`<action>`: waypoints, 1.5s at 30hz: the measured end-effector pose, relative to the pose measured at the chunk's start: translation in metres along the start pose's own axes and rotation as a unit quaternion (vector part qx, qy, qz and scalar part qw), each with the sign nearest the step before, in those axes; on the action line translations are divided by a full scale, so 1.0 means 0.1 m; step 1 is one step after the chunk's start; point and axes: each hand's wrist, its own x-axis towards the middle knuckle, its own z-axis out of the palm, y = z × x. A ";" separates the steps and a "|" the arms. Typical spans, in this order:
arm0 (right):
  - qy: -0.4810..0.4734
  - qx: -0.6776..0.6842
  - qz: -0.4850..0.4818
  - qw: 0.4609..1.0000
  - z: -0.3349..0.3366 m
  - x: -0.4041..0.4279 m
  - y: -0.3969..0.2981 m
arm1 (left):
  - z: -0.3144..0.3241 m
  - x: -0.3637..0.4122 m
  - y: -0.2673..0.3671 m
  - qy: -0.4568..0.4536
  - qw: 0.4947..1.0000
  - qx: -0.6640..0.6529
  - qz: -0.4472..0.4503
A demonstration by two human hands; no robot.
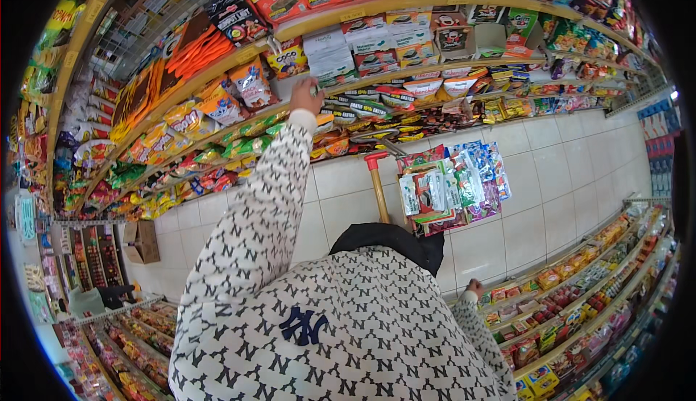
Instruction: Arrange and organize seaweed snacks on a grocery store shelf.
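My left hand [307, 95] reaches to the snack shelf, at the front edge beside a stack of seaweed snack packs [330, 56]; its fingers are partly hidden, and whether they grip a pack is unclear. Yellow cereal snack bags [288, 60] lie just above and left of it. My right hand [476, 287] hangs low at my side, near the shelving at the lower right, its fingers curled with nothing visible in them. In front of me a shopping cart with a red and yellow handle [376, 156] stands piled with assorted snack packs [446, 183].
Tiered shelves of bagged snacks [250, 83] curve around the front and left. Another rack of small packaged sweets [560, 298] stands at lower right. An open cardboard box [140, 242] sits on the tiled floor [544, 183] at left. A person's dark sleeve [114, 295] shows at far left.
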 end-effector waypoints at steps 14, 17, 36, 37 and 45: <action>-0.102 0.249 0.104 0.957 0.29 -1.12 0.18 | -0.04 0.72 0.17 -0.093 0.967 0.197 0.135; -0.113 0.259 0.083 0.956 0.23 -0.98 -0.17 | -0.21 0.68 0.24 -0.025 0.981 0.087 0.170; -0.582 0.197 -0.331 0.716 -0.59 -2.80 -5.05 | -1.61 -1.34 2.29 -0.100 0.598 -0.741 -0.289; -0.586 0.191 -0.331 0.714 -0.55 -2.80 -5.03 | -1.59 -1.44 2.29 -0.094 0.597 -0.741 -0.291; -0.583 0.202 -0.322 0.718 -0.56 -2.90 -4.94 | -1.47 -1.64 2.30 -0.168 0.720 -0.628 -0.243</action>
